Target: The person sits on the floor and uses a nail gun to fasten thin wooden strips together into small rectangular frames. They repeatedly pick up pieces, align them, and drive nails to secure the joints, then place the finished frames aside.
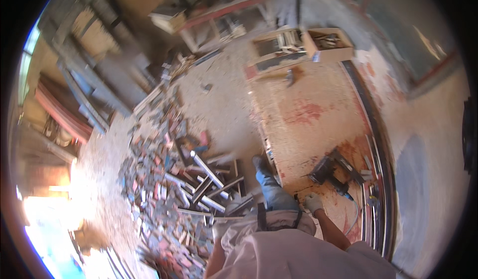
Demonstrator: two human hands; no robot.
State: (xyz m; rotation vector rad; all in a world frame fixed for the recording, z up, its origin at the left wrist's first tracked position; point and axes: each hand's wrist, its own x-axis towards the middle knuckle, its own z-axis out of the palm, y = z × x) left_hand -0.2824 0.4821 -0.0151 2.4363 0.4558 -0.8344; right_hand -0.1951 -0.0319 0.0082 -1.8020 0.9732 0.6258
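Note:
My right hand (312,203), in a pale work glove, is over the near end of the wooden workbench (318,114). Its fingers look curled; what they hold, if anything, is too small to tell. Just beyond it a dark nail gun (326,171) lies on the bench, with a blue fitting (347,196) and a thin hose (356,220) leading back from it. My left hand (217,230), gloved too, hangs at my left side near the pile of wood offcuts (164,189); my clothing and the blur hide its fingers.
Long strips (204,174) lie crossed atop the offcuts beside my leg. Two boxes of wood pieces, an open tray (264,65) and a cardboard box (334,55), stand at the bench's far end. Boards (94,87) lean at the far left. A wall (423,129) borders the right.

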